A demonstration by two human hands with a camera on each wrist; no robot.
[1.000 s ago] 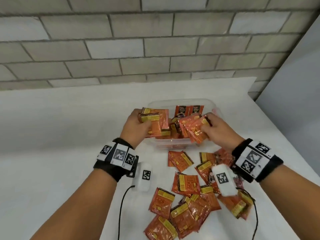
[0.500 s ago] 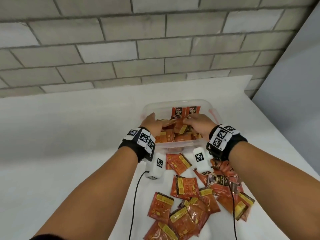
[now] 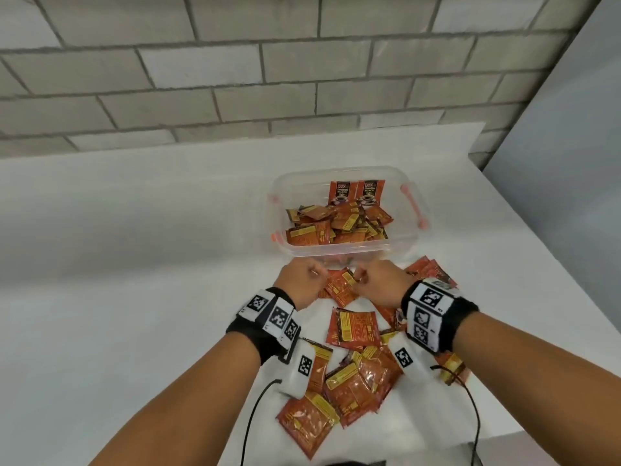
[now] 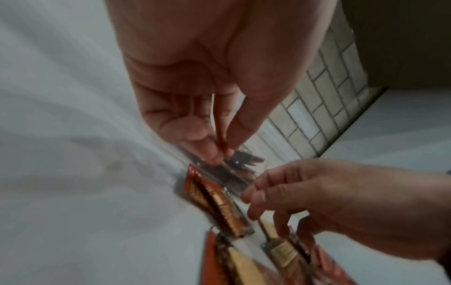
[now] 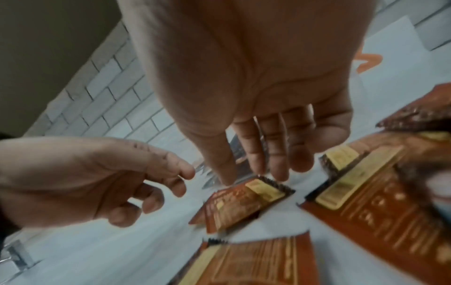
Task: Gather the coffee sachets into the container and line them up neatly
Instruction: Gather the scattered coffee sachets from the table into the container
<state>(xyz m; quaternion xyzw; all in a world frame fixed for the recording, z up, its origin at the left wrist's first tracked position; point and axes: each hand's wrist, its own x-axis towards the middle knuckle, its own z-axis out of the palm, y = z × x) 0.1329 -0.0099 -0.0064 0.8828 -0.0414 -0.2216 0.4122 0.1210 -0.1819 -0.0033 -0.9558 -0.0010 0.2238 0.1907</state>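
Observation:
A clear plastic container (image 3: 279, 196) holds a loose heap of orange coffee sachets (image 3: 336, 227), and two sachets (image 3: 356, 193) stand upright against its far wall. Many more sachets (image 3: 356, 331) lie scattered on the white table in front of it. Both hands hover just before the container's near wall. My left hand (image 3: 317, 275) has loosely curled fingers and holds nothing (image 4: 219, 152). My right hand (image 3: 361, 280) reaches down with relaxed fingers (image 5: 280, 169) to the top edge of one sachet (image 5: 241, 202) lying between the hands (image 3: 341, 287).
A grey brick wall (image 3: 268, 79) stands behind the table. The table's right edge (image 3: 537, 250) runs close to the container, next to a grey panel (image 3: 571, 163). Black cables (image 3: 255, 408) trail from both wrists over the near sachets.
Both hands have come out of the container, leaving the sachets they carried inside it, and have drawn back to the loose sachets on the table in front.

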